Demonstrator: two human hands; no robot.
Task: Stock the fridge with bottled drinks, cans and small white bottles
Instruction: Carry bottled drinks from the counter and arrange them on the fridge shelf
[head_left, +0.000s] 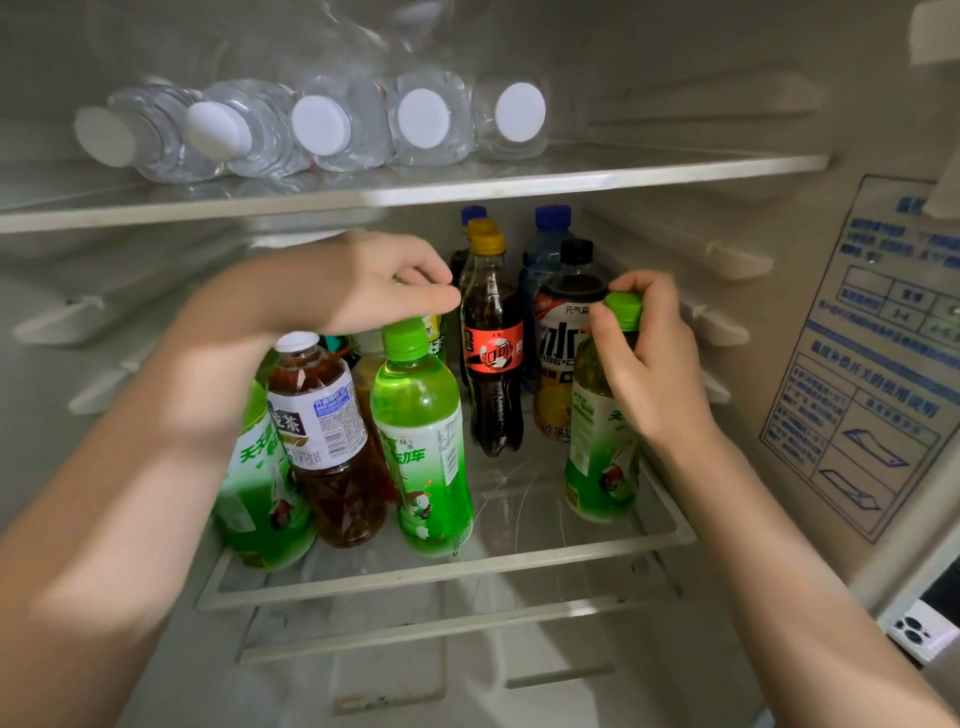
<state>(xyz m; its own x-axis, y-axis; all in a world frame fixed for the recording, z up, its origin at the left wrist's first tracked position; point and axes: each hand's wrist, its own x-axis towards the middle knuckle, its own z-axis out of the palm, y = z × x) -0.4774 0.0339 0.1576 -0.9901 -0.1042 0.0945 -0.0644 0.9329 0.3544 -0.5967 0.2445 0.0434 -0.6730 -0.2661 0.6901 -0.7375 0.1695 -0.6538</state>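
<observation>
Fingers (641, 286) of the right hand (654, 374) curl round the neck of a green tea bottle (602, 447), thumb just under its cap, holding it upright at the near right of the fridge's middle shelf (441, 577). Fingers (431, 299) of the left hand (363, 280) are bunched together over the far left bottles; what they pinch, if anything, cannot be told from here. A cola bottle (493, 364) and a black-capped bottle (563, 358) stand just beyond, with a brown tea bottle (322, 426) and another green bottle (421, 441) near left. Water bottles (322, 130) lie on their sides on the top shelf (415, 195).

The placing looks best done by keeping the hold high on the neck and seating the base flat on the glass. Then ease the bottle back beside the black-capped bottle, and let go only once it stands without leaning.
</observation>
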